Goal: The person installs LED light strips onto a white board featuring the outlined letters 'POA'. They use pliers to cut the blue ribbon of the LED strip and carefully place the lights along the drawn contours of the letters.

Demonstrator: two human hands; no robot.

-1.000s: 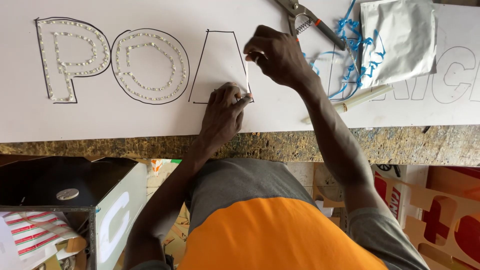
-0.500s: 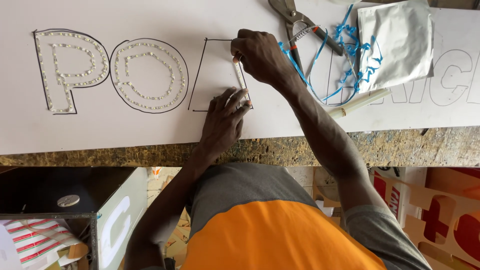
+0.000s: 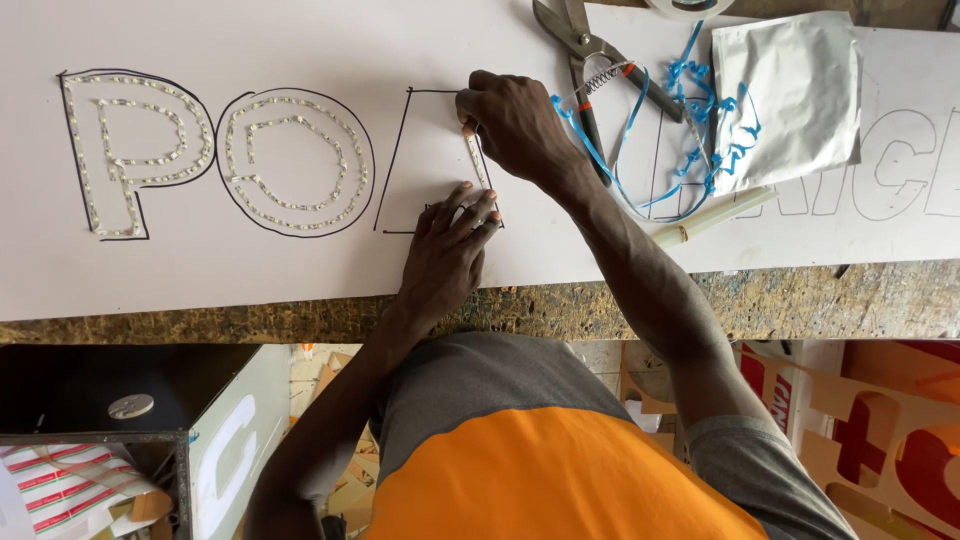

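Step in hand: laying LED strip [image 3: 476,160] along outlined letter's right edge on white sign board [image 3: 300,270]. Right hand [image 3: 515,125] pinches strip's top; left hand [image 3: 450,250] fingers flat, pressing lower end. Next calls for firm press along line.

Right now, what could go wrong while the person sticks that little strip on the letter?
1. The strip is held only at its ends, by the right hand above and the left hand below, so it might drift off the drawn outline.
2. The blue tangled cord and the metal snips lie close by the right arm, which might snag or knock them.
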